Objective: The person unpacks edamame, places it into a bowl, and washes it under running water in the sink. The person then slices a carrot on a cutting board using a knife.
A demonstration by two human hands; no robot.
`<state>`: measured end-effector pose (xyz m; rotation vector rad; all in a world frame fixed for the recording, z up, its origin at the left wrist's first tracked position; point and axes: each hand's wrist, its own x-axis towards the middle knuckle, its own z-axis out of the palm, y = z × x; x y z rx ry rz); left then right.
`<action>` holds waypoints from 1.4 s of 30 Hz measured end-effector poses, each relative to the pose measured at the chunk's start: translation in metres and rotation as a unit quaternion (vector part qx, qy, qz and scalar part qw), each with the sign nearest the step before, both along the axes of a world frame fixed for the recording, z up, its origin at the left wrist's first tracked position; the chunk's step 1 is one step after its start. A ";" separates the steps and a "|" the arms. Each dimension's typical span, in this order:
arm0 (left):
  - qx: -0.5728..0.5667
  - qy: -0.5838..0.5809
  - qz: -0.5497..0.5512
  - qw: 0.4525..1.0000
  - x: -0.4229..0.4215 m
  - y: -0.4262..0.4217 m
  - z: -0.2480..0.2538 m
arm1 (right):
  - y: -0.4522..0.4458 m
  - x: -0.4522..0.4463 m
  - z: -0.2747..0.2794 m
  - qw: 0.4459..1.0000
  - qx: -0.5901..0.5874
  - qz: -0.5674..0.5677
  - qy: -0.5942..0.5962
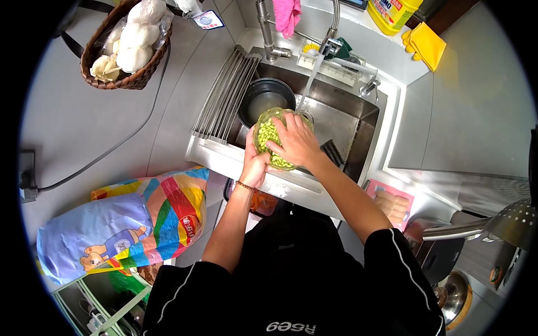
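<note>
- Beans (pixel 268 134) lie in a see-through bowl (pixel 264 116), held over the sink's near edge, a little left of its middle.
- Left hand (pixel 255 166): curled shut on the bowl's near left side.
- Right hand (pixel 295 140): over the bowl, thumb parted from the fingers and resting among the beans. I cannot tell whether it grips any, or the rim.
- Likeliest trouble: a slip. If the bowl is wet, a slack left grip or a hard push from the right could tip it, spilling beans over the near edge or into the sink (pixel 330 112).
- Just past the bowl, what looks like running water drops from the tap (pixel 332 43) at the sink's far edge. Should the stream hit the beans squarely, it could splash some out.
- Inside the sink's far left corner sits a dark pot (pixel 268 84); the bowl overlaps it in view. Knocking the two together might jar the grip.
- Across the sink's left edge lies a rack (pixel 221 101) of metal rods.
- Further left, the surface (pixel 185 84) carries a garlic basket (pixel 89 61) at its far side and a bright bag (pixel 112 224) toward its near edge, both well apart from the hands.
</note>
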<state>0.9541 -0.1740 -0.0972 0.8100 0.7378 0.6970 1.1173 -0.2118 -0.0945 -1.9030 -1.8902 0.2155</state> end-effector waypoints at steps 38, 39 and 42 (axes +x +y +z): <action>0.009 0.070 -0.030 0.997 0.010 0.012 0.027 | 0.008 0.002 -0.012 0.999 0.026 -0.037 0.022; 0.020 0.067 -0.027 0.997 0.010 0.013 0.021 | 0.008 0.002 -0.012 0.999 0.025 -0.038 0.022; 0.036 0.066 -0.023 0.997 0.010 0.014 0.015 | 0.008 0.002 -0.012 0.999 0.022 -0.041 0.024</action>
